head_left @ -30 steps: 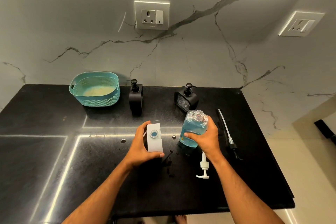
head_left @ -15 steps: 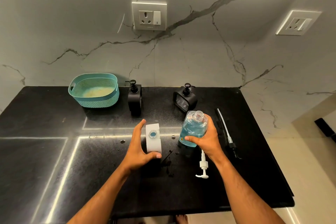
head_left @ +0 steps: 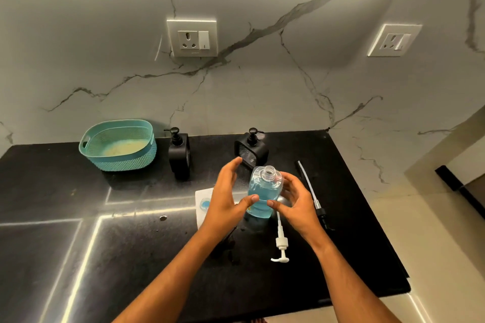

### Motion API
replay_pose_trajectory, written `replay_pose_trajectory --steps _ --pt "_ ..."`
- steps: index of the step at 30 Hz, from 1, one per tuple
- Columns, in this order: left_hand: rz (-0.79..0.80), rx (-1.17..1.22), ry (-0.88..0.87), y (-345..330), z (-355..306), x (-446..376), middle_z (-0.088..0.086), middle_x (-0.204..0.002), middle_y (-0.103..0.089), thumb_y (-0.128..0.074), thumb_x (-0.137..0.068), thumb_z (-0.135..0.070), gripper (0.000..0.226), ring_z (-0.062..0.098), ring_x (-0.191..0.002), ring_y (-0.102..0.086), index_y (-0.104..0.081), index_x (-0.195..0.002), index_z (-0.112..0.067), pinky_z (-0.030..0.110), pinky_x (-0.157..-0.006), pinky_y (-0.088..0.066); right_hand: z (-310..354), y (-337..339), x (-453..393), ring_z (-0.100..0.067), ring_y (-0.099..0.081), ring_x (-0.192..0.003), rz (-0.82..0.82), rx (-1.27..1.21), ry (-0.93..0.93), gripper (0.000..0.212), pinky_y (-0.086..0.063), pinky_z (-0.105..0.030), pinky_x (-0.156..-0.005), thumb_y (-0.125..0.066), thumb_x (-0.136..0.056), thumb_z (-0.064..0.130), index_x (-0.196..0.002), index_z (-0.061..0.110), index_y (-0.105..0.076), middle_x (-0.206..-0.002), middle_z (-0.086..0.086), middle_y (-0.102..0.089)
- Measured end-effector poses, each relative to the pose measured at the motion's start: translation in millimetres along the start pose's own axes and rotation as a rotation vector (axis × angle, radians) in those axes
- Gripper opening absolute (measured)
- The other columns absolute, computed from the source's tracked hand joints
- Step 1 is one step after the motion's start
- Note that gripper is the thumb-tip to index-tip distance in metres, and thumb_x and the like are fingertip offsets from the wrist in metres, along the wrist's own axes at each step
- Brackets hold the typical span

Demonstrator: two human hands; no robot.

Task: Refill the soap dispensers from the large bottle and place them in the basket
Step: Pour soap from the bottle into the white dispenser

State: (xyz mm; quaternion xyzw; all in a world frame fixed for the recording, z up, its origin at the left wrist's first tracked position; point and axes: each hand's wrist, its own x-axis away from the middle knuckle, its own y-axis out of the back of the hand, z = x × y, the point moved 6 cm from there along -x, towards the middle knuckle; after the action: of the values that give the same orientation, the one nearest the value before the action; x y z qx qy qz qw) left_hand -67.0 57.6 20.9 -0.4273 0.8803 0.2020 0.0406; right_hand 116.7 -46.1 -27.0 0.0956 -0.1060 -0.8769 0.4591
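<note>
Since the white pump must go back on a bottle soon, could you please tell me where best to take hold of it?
Grip the white pump at its ribbed collar, coming from above. It lies flat on the black counter, spout toward you and thin tube pointing away under the blue bottle; the collar looks the thickest, firmest part.

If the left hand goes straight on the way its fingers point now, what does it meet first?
Probably the right black dispenser: the left hand points up and away beside the bottle, its fingertips close to that dispenser. Depth is unclear in this single view.
</note>
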Motion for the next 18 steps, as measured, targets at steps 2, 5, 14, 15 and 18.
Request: replay_pose_trajectory --steps 2,5,14,15,18 --pt "0.046 -0.027 0.078 -15 13 -8 -0.01 -0.16 -0.038 -0.083 -0.088 -0.009 0.091 0.006 -0.151 -0.036 -0.03 -0.16 -0.026 0.035 -0.126 -0.033 4 1 0 -0.018 -0.063 -0.126 0.001 0.018 0.002 0.072 -0.052 -0.048 -0.107 -0.093 -0.074 0.017 -0.136 0.026 -0.058 -0.134 0.003 -0.067" --pt "0.105 -0.056 0.198 -27 30 -17 -0.005 -0.161 -0.042 -0.079 -0.09 -0.005 0.087 0.011 -0.149 -0.039 -0.032 -0.161 -0.024 0.039 -0.124 -0.037 7 0 -2 -0.015 -0.064 -0.124 0.009 0.039 0.009 0.071 -0.054 -0.044 -0.104 -0.091 -0.075 0.017 -0.137 0.027 -0.059 -0.133 0.006 -0.067" --pt "0.106 -0.062 0.25 -33 39 -26 -0.015 -0.131 -0.061 -0.073 -0.092 0.004 0.06 -0.003 -0.117 -0.06 -0.052 -0.134 -0.033 0.025 -0.107 -0.052 7 2 -5 -0.014 -0.064 -0.124 0.009 0.034 0.011 0.068 -0.054 -0.043 -0.105 -0.089 -0.077 0.014 -0.137 0.031 -0.061 -0.131 0.009 -0.068" --pt "0.096 -0.055 0.247 -34 39 -27 -0.014 -0.13 -0.062 -0.074 -0.091 0.004 0.059 -0.005 -0.115 -0.061 -0.053 -0.133 -0.032 0.022 -0.104 -0.052 7 2 -6 -0.013 -0.064 -0.124 0.015 0.033 0.009 0.068 -0.054 -0.043 -0.105 -0.089 -0.077 0.013 -0.137 0.031 -0.061 -0.131 0.01 -0.068" --pt "0.084 -0.055 0.253 -35 36 -33 -0.019 -0.123 -0.06 -0.075 -0.09 0.003 0.057 -0.01 -0.108 -0.059 -0.053 -0.13 -0.032 0.008 -0.089 -0.051 9 6 -12 -0.014 -0.062 -0.126 0.031 0.03 0.01 0.069 -0.053 -0.044 -0.106 -0.087 -0.079 0.012 -0.139 0.031 -0.06 -0.133 0.01 -0.067"
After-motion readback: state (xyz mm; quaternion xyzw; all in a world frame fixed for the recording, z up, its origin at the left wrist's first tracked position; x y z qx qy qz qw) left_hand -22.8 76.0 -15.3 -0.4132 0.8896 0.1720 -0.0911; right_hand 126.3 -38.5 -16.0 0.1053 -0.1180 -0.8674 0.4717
